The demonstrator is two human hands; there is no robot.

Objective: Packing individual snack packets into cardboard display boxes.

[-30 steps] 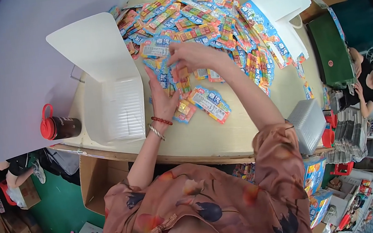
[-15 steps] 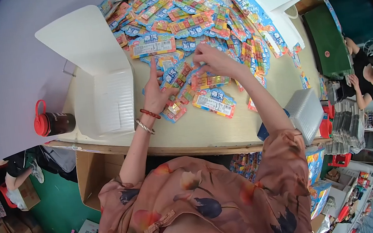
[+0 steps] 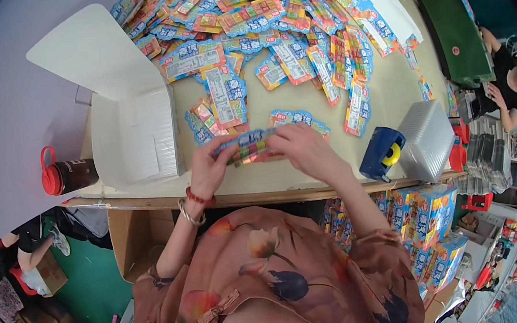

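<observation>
Left hand (image 3: 210, 168) and right hand (image 3: 302, 149) now nearer the table edge (image 3: 166, 202), together gripping gathered packets (image 3: 248, 145).

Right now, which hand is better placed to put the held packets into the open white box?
Left. The left hand grips the packets nearest the white box; the right hand is farther away.

the packet stack (image 3: 250, 146) is half hidden under both hands (its count can't be told); print too small.
</observation>
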